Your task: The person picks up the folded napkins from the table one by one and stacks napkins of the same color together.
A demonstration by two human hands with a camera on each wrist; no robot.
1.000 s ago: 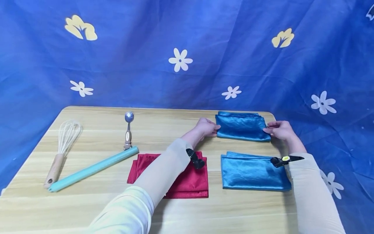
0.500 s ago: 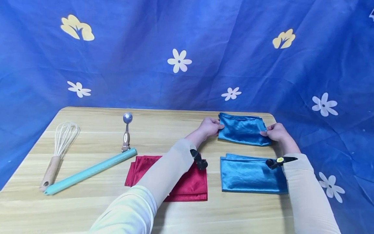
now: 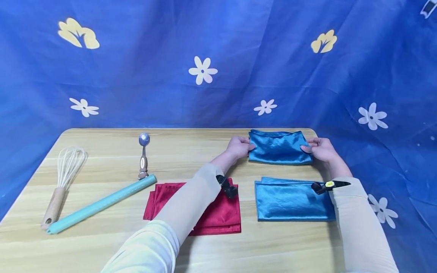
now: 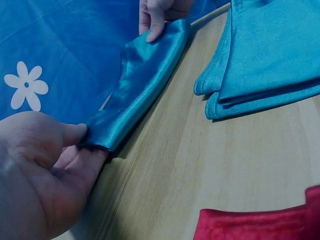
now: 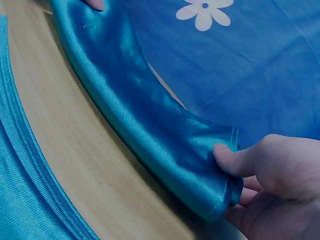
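Note:
A folded blue satin cloth (image 3: pixel 279 148) is at the far right of the table, stretched between both hands. My left hand (image 3: pixel 239 147) pinches its left end, thumb on top and fingers underneath, as the left wrist view also shows. At the opposite end my right hand (image 3: pixel 322 149) grips the layered edge the same way; in the right wrist view the thumb (image 5: pixel 232 159) presses on the cloth (image 5: pixel 150 130). The cloth sags a little along its middle, close over the wood. Nearer the front lies a second folded blue cloth (image 3: pixel 290 203), partly under the right wrist's camera in view.
A folded red cloth (image 3: pixel 222 214) lies beneath the left forearm. Toward the left are a whisk (image 3: pixel 69 167), a teal stick-shaped roll (image 3: pixel 102 204) and a scoop-like spoon (image 3: pixel 143 155). A blue flowered curtain (image 3: pixel 153 76) hangs behind the wooden table (image 3: pixel 191 151).
The right thumb has come further in over the cloth's right end, and the cloth's back layers have shifted and bunched. Both hands keep hold; the head view has shifted slightly.

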